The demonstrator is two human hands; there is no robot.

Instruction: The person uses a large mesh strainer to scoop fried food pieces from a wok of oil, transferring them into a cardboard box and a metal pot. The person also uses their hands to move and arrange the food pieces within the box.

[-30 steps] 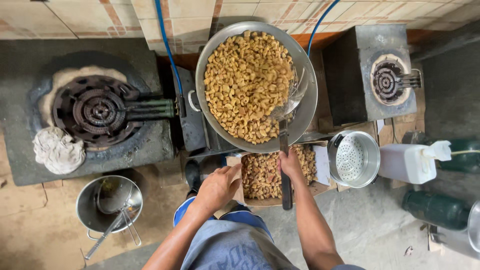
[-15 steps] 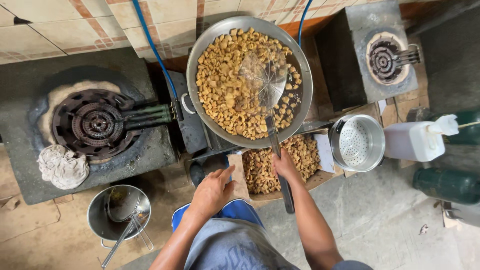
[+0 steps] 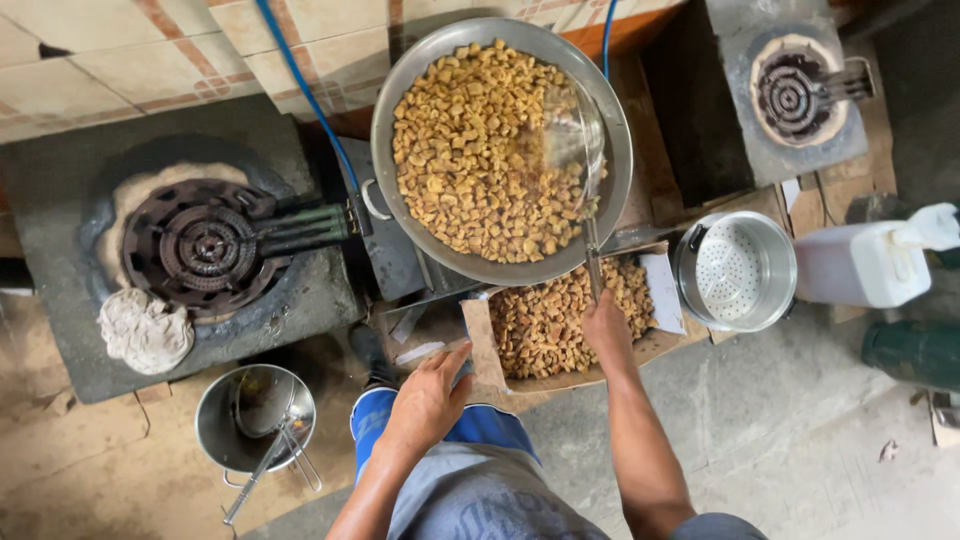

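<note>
A wide metal pan full of golden fried pieces sits in front of me. My right hand grips the long handle of a wire skimmer whose blurred basket is over the right part of the pan. Just below the pan, a cardboard box holds more fried pieces. My left hand is open, fingers spread, at the box's left edge above my blue-clad knee.
A cast-iron gas burner in a grey block stands at left with a crumpled cloth. A second burner is at right. A perforated steel pot, a white jug and a small pot with a ladle stand around.
The skimmer has moved from the pan's lower right rim up over the fried pieces. My right hand has shifted slightly with it; the view has drifted.
</note>
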